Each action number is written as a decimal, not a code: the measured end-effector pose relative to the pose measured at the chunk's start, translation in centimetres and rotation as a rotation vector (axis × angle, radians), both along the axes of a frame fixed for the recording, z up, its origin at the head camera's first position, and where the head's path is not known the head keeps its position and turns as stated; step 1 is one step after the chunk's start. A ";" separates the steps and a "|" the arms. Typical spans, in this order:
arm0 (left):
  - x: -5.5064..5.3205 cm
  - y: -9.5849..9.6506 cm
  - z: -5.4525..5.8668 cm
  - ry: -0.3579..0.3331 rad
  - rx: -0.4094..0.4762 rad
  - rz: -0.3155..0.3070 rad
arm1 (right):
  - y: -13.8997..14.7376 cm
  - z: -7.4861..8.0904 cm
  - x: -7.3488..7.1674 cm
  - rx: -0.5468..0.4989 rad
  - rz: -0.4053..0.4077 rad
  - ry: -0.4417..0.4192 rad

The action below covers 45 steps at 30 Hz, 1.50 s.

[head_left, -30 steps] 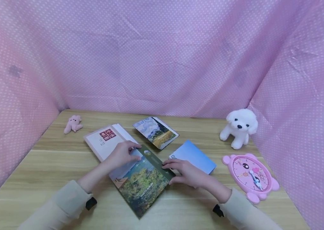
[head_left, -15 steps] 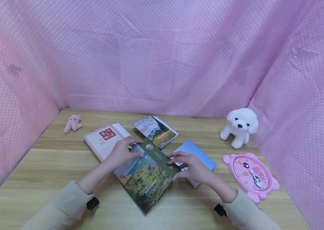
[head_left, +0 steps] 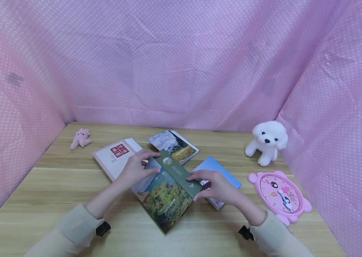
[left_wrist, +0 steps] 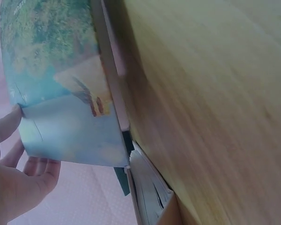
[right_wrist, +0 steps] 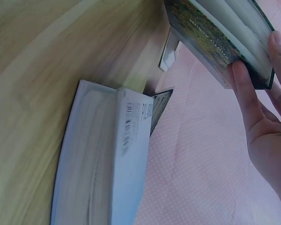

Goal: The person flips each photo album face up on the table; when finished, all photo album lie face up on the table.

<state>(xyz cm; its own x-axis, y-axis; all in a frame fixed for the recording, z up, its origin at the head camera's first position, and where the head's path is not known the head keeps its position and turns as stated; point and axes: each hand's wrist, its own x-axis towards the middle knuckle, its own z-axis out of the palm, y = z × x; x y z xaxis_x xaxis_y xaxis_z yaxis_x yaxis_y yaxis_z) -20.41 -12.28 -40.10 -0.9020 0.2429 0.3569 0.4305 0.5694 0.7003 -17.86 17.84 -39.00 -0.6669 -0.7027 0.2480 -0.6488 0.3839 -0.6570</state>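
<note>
Both hands hold a photo album (head_left: 171,196) with a painted tree cover and dark green spine, raised off the table. My left hand (head_left: 137,169) pinches its upper left part, thumb on the cover; the left wrist view shows the fingers (left_wrist: 44,171) behind it. At the spine's lower right end, my right hand (head_left: 216,185) pinches the album between thumb and fingers. Beneath its left side lies a pale book (head_left: 111,164) with red square characters. A blue book (head_left: 216,169) lies partly behind my right hand; its page edges show in the right wrist view. Behind the album lies a landscape-painting booklet (head_left: 174,142).
A small pink plush (head_left: 80,138) lies at the back left of the wooden table (head_left: 55,185). On the right are a white plush dog (head_left: 267,141) and a pink toy clock (head_left: 280,194). Pink dotted cloth (head_left: 181,71) encloses the back and sides.
The album has risen and shifted slightly right, its spine now overlapping the landscape booklet's near corner. Both hands keep hold of it, and the right hand has moved a little to the right.
</note>
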 end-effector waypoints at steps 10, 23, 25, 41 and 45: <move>0.1 0.3 0.3 -0.004 0.113 -0.029 | 0.1 0.8 0.4 -0.007 -0.004 0.012; 0.1 0.9 0.3 -0.012 0.201 -0.073 | 0.3 1.6 0.3 -0.007 0.050 0.054; 0.0 1.0 0.2 -0.008 0.212 -0.066 | 0.2 1.7 0.3 -0.011 0.061 0.069; -0.7 0.9 0.5 -0.074 0.281 -0.083 | -0.3 2.0 -0.1 -0.036 0.077 0.039; -0.7 0.7 0.5 -0.093 0.266 -0.088 | -0.5 1.7 -0.2 -0.029 0.094 0.055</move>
